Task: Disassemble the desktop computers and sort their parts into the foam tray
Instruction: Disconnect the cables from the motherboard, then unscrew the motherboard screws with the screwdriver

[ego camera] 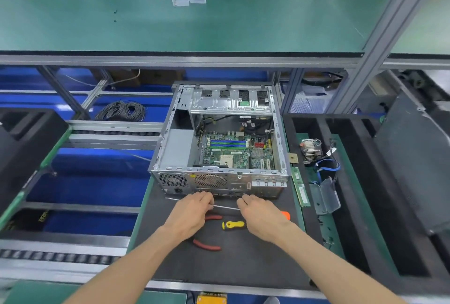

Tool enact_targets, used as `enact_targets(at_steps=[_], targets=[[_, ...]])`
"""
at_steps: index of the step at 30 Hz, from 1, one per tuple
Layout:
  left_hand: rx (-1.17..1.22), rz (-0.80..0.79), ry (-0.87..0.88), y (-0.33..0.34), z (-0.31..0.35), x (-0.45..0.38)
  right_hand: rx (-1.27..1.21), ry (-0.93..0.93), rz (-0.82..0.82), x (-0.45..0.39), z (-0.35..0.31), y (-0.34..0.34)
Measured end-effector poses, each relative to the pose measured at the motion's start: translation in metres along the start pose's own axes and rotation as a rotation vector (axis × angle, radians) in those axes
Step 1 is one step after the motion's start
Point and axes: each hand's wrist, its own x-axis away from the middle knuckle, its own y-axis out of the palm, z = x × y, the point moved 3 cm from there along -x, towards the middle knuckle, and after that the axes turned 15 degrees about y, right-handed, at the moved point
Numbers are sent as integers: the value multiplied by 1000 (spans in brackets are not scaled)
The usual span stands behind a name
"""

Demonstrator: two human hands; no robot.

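Holding a long thin screwdriver [225, 207] between them, the left hand [192, 213] and right hand [261, 216] each clench their grip on it. The open computer case [219, 138] sits just beyond, with the foam tray [353, 182] to its right.

Bright even overhead light, soft shadows, wide-angle edge bending, slight blur

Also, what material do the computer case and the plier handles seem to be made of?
Computer case: apparently bare sheet metal, dull silver-grey, with punched vent holes and folded edges. Plier handles: red, smooth, probably rubber or plastic sleeves over metal; the jaws are hidden under the left hand.
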Motion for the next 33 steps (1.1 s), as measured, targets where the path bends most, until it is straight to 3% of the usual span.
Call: enact_targets(at_steps=[5, 7, 10, 14, 18, 21, 25, 30, 33], targets=[[119, 247, 64, -39, 27, 1, 8, -123, 90, 0, -14, -54], [194, 364, 7, -56, 41, -6, 13, -165, 189, 1, -28, -85], [414, 536, -167, -82, 44, -19, 6, -215, 480, -3, -29, -125], [610, 661, -250, -119, 39, -43, -159, -287, 861, -18, -15, -157], [932, 738, -263, -140, 31, -81, -438, -112, 1049, -35, -9, -176], [1145, 789, -247, -146, 27, -109, -857, 37, 1004, -53, -6, -188], [1353, 826, -212, -148, 16, -143, -1356, 137, 793, -83, 2, -203], [1478, 774, -188, -138, -12, -164, -1110, 144, 645, -125, 10, -211], [1251, 759, -255, -136, -44, -161, -1022, 111, 662, -141, 9, -211]])
